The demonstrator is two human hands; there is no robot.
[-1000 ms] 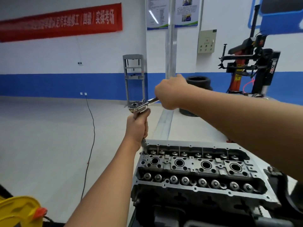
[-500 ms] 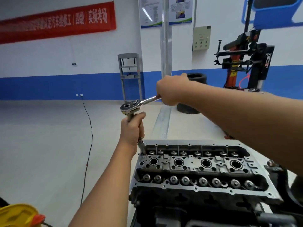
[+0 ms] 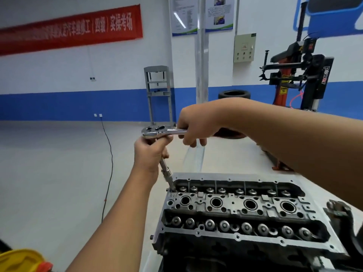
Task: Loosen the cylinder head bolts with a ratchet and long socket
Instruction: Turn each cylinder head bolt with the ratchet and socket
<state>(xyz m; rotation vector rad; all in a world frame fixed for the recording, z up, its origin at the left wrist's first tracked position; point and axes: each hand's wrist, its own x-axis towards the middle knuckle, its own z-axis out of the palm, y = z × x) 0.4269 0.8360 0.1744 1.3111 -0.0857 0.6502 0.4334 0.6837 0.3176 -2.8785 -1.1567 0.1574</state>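
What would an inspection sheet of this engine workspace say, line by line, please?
Surface: pale workshop floor; the cylinder head sits on an engine, support not visible.
Job's things: ratchet on a long socket, which enters the far left corner of the cylinder head, tilted.
Clutter: yellow object at the bottom left corner, partly cut off.
Grips: left hand holds the long socket below the ratchet head; right hand grips the ratchet handle.
Cables: black cable runs from a wall outlet across the floor.
Surroundings: red banner, tyre changer, tyre, grey rack.
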